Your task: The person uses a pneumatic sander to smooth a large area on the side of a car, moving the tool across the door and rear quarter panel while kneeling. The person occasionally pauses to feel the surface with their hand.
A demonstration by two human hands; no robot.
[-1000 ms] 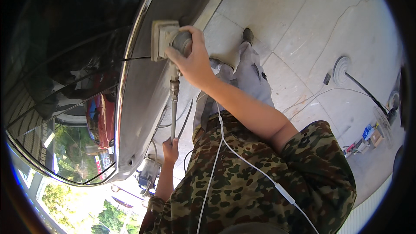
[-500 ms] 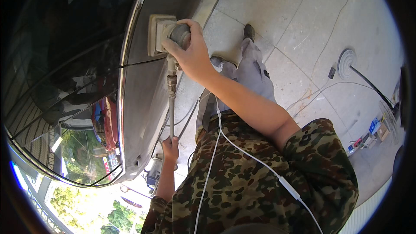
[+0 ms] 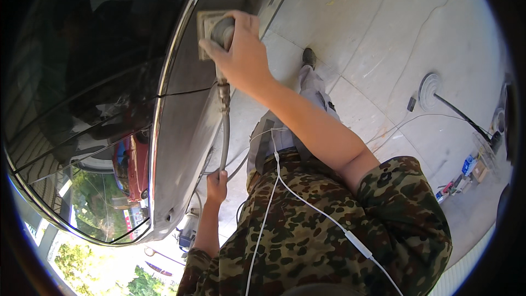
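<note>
My right hand is wrapped over the round top of a grey air sander. The sander's square pad lies against the dull side panel of a dark car, beside the bright trim strip. From the sander's near end a metal fitting leads into a grey hose. Lower down, my left hand is closed around that hose, near the car's side. The pad's sanding face is hidden against the panel.
Glossy car windows fill the left side. A round stand base with a black pole is on the concrete floor at right, near thin cables and small boxes. A white cable hangs across my camouflage shirt.
My right hand has slid the sander a little farther along the panel, away from me. The hose now bends more, still in my left hand. The whole view has shifted slightly.
</note>
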